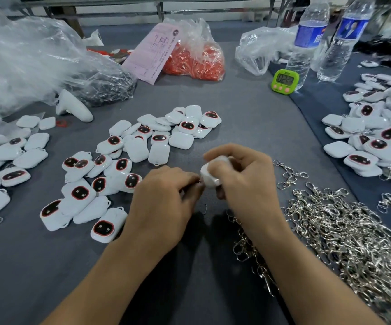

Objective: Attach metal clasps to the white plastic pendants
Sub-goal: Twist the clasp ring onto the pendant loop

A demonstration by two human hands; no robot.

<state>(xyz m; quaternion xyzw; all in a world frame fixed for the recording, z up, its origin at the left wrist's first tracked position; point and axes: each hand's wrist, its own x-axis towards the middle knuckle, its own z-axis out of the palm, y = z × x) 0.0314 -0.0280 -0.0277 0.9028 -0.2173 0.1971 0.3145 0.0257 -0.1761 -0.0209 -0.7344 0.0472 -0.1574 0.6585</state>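
Left of the clasp pile (344, 233), the right hand (243, 179) grips a white pendant (209, 175) against the left hand (164, 198) (its own hold hidden), where a slackened pinch could drop it.

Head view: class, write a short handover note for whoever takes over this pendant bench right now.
Right hand grips one white pendant above the table. Left hand has curled fingers at its edge; whether they pinch a clasp is hidden.
Loose clasps lie piled on the right; bare pendants lie centre and left.
Apparently done: the far-right pile, where some pendants show clasps.
Left: finish this pendant, then the bare ones.
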